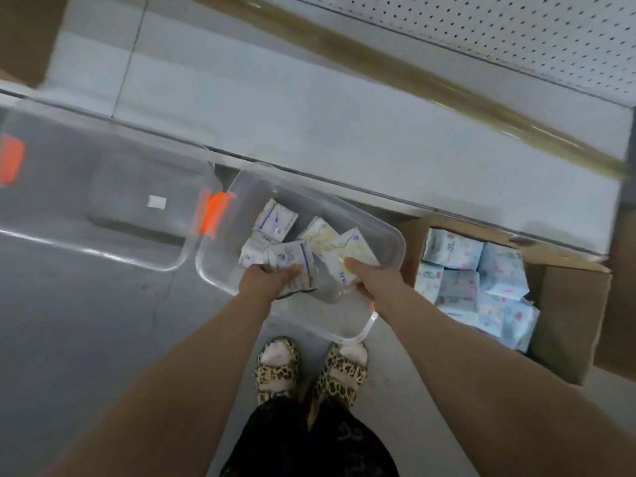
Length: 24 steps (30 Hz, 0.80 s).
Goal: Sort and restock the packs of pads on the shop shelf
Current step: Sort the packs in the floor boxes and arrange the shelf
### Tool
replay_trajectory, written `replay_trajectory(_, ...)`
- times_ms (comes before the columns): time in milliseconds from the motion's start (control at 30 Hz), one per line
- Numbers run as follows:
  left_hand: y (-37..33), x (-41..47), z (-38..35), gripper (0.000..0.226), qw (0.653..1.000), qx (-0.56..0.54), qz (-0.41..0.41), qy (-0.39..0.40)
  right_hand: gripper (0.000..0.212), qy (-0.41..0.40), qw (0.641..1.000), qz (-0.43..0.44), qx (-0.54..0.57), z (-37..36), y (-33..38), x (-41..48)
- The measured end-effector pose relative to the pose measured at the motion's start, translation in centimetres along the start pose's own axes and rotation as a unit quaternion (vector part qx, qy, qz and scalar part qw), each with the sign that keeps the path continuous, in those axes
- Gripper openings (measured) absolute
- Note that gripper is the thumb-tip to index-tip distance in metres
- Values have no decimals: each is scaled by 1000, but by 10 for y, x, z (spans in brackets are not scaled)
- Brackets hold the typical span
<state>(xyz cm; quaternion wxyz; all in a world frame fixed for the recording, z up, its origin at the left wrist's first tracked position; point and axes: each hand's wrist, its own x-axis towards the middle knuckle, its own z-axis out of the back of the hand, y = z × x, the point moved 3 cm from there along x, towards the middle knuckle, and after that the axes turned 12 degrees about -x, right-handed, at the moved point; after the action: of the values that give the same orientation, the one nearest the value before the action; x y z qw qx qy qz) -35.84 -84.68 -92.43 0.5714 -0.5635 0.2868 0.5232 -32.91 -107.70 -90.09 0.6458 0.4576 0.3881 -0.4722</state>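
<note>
two hands reach down into a clear plastic storage bin (390, 235) that stands on the grey floor (86, 321), just in front of the white bottom shelf (309, 115) of a shop rack. the left hand (270, 278) has its fingers curled round a white pack with blue print (290, 259), held at the near side of the bin. the right hand (366, 278) grips the lower end of a white pack with yellow print (347, 251), thumb on top, the pack tilted and touching the blue-printed one. more loose white packs of pads (275, 222) lie in the far half of the bin, some marked blue and some yellow; motion blur hides their exact number.

a clear plastic lid with orange clips (103, 208) lies flat on the floor to the left, its right end just beside the bin. to the right of the bin an open brown cardboard box (564, 315) holds tightly packed pale blue packs (475, 280), standing in rows. behind the shelf rises a white perforated back panel (516, 36). at the bottom of the view, leopard-print slippers (275, 370) worn over pale socks stand near the bin's closest corner, with a black garment (309, 442) below them.
</note>
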Motion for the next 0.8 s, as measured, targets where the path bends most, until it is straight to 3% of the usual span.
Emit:
replay_trajectory(133,14,32,-9,66,1000,24,10,-8,58,10,1000,-14,-22,-17,-11,47)
replay_trajectory(233,18,48,-14,60,998,63,3,-18,68,-6,999,-18,-41,-22,-14,72)
replay_trajectory(400,22,57,-22,70,994,104,-19,-36,65,-54,993,-21,-104,-18,-9,75)
replay_trajectory(533,15,37,-27,72,988,133,-50,-59,61,-59,983,34,-170,-9,-6,59)
replay_trajectory(800,-58,-65,-15,82,969,179,-155,-70,52,-86,935,137,-316,37,44,-57)
